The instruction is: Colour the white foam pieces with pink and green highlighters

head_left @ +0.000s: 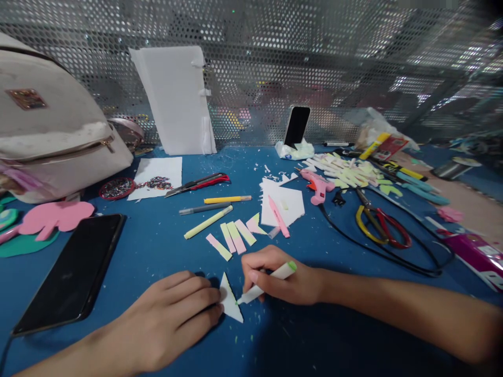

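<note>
While lying on the blue surface (151,251), seen as plain white, sharp-cornered triangle (230,302); pressed under unclenched left grip (176,314), met at right edge by green-ended white marker (284,271) pinched in right grip (288,288).

There are two hands (176,311), one white triangle (231,302), two phones (74,277) and one glue gun (321,187).

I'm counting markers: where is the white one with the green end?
In the head view, low and just right of centre, the white marker is in the right hand, its tip by the right edge of the white triangle.
</note>
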